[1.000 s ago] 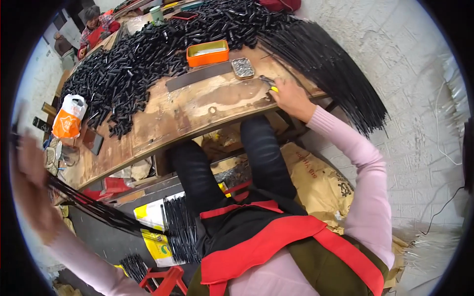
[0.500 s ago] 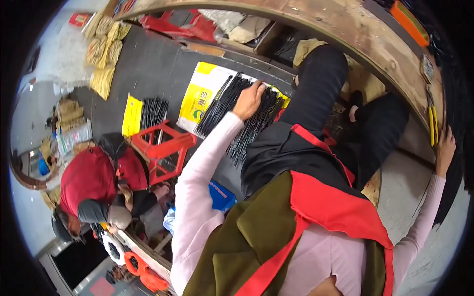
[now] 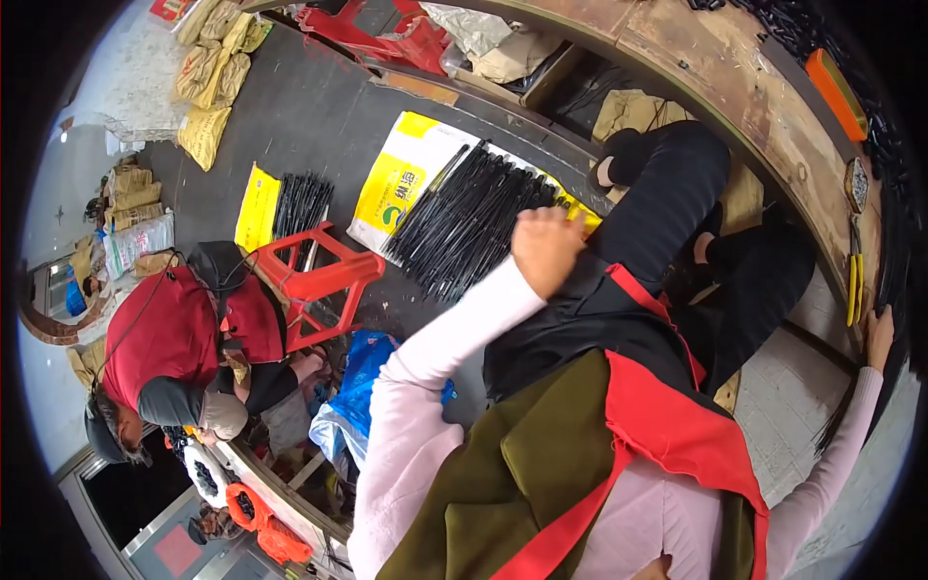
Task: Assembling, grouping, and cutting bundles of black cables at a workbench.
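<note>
Left hand [image 3: 546,249] lifted off black rods [image 3: 464,222] on sack [image 3: 391,188].

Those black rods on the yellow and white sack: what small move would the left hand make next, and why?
Probably lower a little and close on a few black rods. The left hand hovers fisted at the pile's near edge, seemingly holding none, while the right hand rests at the wooden bench edge.
</note>
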{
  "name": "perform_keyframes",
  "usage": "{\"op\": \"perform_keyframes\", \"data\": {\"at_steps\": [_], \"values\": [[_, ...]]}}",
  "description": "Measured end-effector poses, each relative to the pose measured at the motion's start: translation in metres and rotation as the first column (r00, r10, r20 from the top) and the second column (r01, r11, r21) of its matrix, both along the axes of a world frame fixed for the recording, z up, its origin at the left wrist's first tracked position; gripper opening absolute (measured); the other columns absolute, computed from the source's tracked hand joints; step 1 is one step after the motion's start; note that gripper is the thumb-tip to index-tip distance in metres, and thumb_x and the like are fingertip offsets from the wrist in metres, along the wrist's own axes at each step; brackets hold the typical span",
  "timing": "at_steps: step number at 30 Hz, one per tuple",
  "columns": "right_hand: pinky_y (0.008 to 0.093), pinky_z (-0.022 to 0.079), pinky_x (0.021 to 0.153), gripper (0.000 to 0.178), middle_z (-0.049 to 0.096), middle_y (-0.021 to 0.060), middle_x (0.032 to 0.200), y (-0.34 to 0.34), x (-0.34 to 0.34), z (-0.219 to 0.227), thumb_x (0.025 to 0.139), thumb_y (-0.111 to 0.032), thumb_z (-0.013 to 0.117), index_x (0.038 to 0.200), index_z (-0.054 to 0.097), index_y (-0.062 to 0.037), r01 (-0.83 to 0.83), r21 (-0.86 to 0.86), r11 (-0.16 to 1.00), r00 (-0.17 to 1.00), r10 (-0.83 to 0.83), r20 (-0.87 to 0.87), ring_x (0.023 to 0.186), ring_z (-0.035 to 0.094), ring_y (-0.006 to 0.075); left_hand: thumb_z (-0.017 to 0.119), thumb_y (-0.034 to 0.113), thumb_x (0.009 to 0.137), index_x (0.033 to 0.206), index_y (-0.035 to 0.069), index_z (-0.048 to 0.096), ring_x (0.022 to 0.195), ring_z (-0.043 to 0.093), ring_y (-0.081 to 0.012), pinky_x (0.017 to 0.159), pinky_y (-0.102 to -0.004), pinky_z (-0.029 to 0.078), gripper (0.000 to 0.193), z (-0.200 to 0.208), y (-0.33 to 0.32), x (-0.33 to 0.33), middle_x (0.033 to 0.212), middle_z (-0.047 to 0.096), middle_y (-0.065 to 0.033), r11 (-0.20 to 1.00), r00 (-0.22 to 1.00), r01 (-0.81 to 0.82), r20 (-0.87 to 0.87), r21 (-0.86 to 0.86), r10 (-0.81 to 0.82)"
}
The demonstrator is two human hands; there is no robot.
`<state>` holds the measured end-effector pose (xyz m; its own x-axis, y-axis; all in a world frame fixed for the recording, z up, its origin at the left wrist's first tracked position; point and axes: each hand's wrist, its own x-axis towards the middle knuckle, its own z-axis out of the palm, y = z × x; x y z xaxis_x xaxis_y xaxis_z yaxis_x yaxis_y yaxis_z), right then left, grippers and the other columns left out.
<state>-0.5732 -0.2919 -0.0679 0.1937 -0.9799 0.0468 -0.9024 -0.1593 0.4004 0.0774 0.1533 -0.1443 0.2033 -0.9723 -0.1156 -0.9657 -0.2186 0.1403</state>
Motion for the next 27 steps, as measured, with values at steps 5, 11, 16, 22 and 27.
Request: {"op": "perform_keyframes", "data": {"at_steps": [5, 11, 16, 22, 27], "values": [[0.0422, 0.044, 0.099, 0.048, 0.057, 0.0317, 0.123, 0.000, 0.013, -0.003, 0.092, -0.023, 0.052, 0.132, 0.050, 0.0045, 0.097, 0.006, 0.995, 0.993, -0.097, 0.061, 0.115, 0.056, 0.0425, 0.070, 0.031, 0.077, 0.120, 0.011, 0.061, 0.086, 0.060, -0.0227, 0.075, -0.0364, 0.044, 0.049, 0.062, -0.040, -0.047, 0.085, 0.060, -0.0073, 0.919, 0.966, 0.109, -0.178, -0.380, -0.188], [0.0414, 0.047, 0.094, 0.043, 0.059, 0.0331, 0.116, -0.021, -0.003, 0.009, 0.089, -0.019, 0.056, 0.123, 0.053, 0.0082, -0.062, -0.153, 0.986, 0.990, 0.079, 0.114, 0.110, 0.057, 0.0439, 0.067, 0.029, 0.081, 0.118, 0.012, 0.061, 0.079, 0.061, -0.0213, 0.071, -0.0339, 0.043, 0.042, 0.066, -0.069, -0.082, 0.084, 0.060, -0.0052, 0.838, 0.879, 0.352, -0.160, -0.417, -0.449], [0.0466, 0.050, 0.082, 0.054, 0.057, 0.0284, 0.104, -0.007, 0.031, -0.031, 0.084, -0.010, 0.057, 0.133, 0.041, 0.0071, -0.246, -0.258, 0.934, 0.962, 0.268, 0.053, 0.096, 0.058, 0.0436, 0.067, 0.030, 0.082, 0.122, 0.012, 0.057, 0.080, 0.063, -0.0251, 0.070, -0.0385, 0.048, 0.045, 0.072, -0.059, -0.082, 0.086, 0.061, -0.0080, 0.846, 0.852, 0.419, -0.181, -0.329, -0.492], [0.0430, 0.051, 0.084, 0.035, 0.060, 0.0243, 0.104, 0.028, 0.035, -0.061, 0.088, -0.007, 0.056, 0.120, 0.051, 0.0083, 0.157, -0.303, 0.940, 0.968, -0.085, 0.235, 0.097, 0.060, 0.0398, 0.063, 0.031, 0.086, 0.132, 0.016, 0.052, 0.080, 0.066, -0.0236, 0.067, -0.0357, 0.051, 0.050, 0.040, -0.061, -0.098, 0.094, 0.063, -0.0070, 0.765, 0.755, 0.596, -0.155, -0.244, -0.637], [0.0411, 0.053, 0.082, 0.024, 0.061, 0.0223, 0.100, 0.025, 0.054, -0.061, 0.085, -0.002, 0.057, 0.108, 0.056, 0.0053, 0.214, -0.383, 0.899, 0.945, -0.091, 0.314, 0.094, 0.061, 0.0374, 0.061, 0.030, 0.088, 0.135, 0.015, 0.050, 0.083, 0.066, -0.0244, 0.068, -0.0356, 0.052, 0.051, 0.048, -0.066, -0.100, 0.099, 0.066, -0.0083, 0.763, 0.756, 0.633, -0.109, -0.132, -0.646]]}}
